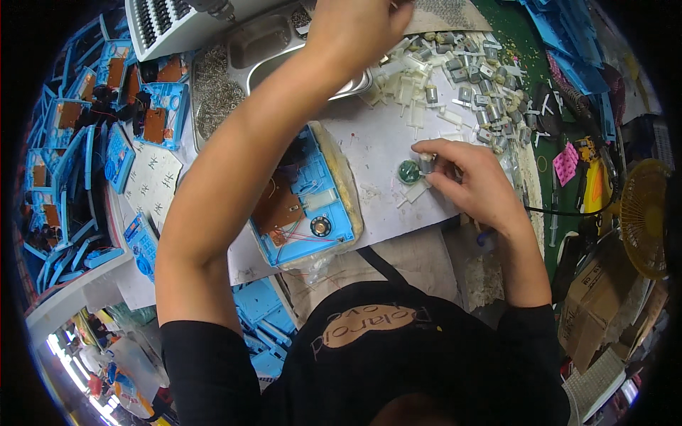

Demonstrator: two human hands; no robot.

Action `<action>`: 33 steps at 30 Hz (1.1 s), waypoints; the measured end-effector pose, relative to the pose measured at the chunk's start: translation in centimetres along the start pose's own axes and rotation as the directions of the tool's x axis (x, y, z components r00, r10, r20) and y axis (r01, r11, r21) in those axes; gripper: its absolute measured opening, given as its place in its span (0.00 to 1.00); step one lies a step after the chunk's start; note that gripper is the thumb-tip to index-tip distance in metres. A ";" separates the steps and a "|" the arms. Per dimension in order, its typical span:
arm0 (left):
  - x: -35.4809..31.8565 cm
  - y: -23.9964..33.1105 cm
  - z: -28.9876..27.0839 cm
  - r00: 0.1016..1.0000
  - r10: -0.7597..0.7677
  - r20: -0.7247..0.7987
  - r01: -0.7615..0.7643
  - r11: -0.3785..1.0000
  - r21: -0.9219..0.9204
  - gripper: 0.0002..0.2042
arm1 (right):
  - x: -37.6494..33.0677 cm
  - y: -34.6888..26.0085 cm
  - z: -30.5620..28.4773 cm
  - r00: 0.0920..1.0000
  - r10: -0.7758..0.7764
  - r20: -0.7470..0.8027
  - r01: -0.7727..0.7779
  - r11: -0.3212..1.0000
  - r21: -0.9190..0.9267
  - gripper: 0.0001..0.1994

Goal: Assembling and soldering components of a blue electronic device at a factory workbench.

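My left hand (359,28) is stretched to the far edge of the bench; its fingers are mostly cut off by the top of the picture. Thumb and forefinger of my right hand (474,177) close around a small silver motor (427,163). Beside it lies a round green piece (409,171), with a white plastic part (415,191) just below. Between my arms rests an opened blue plastic casing (304,241) on a padded support, holding a brown circuit board (278,209), thin wires and a small round speaker (321,226).
Many small motors with white plastic parts (472,82) are heaped at the far right. Metal trays (259,46) of small hardware stand behind my left arm. Blue casings with boards (71,142) pile up at left. A yellow fan (645,219) stands at far right.
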State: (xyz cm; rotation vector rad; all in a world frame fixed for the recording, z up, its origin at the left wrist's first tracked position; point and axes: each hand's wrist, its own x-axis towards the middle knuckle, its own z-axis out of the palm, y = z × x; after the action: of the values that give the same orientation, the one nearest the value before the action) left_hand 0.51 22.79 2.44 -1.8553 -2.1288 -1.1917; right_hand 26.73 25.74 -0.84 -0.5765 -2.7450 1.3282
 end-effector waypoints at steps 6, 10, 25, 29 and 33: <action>-11.6 6.6 -6.8 0.981 -0.120 0.151 0.177 0.871 -0.458 0.04 | 1.1 1.0 0.3 0.996 -0.060 0.065 0.070 0.982 -0.178 0.20; -18.4 8.1 -8.5 0.883 -0.389 0.263 0.467 0.665 -0.583 0.05 | 1.7 0.6 0.9 0.982 -0.178 0.065 0.189 0.937 -0.295 0.20; -26.5 9.0 -6.3 0.888 -0.451 0.096 0.423 0.716 -0.556 0.16 | 1.1 -5.0 6.8 0.855 0.024 0.518 -0.500 0.303 0.811 0.30; -26.4 9.1 -5.8 0.857 -0.515 0.005 0.431 0.711 -0.556 0.15 | 1.7 -5.5 7.0 0.823 -0.028 0.567 -0.541 0.265 0.798 0.28; -26.3 9.1 -5.9 0.845 -0.534 0.035 0.452 0.677 -0.581 0.14 | 2.0 -5.9 6.6 0.859 -0.031 0.511 -0.439 0.470 0.766 0.24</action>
State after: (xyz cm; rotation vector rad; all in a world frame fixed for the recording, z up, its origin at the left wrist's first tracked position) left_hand 12.93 -2.31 -2.73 -1.2660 -2.4597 -2.2223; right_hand 21.79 18.12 -0.75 -0.5310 -1.7325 2.9328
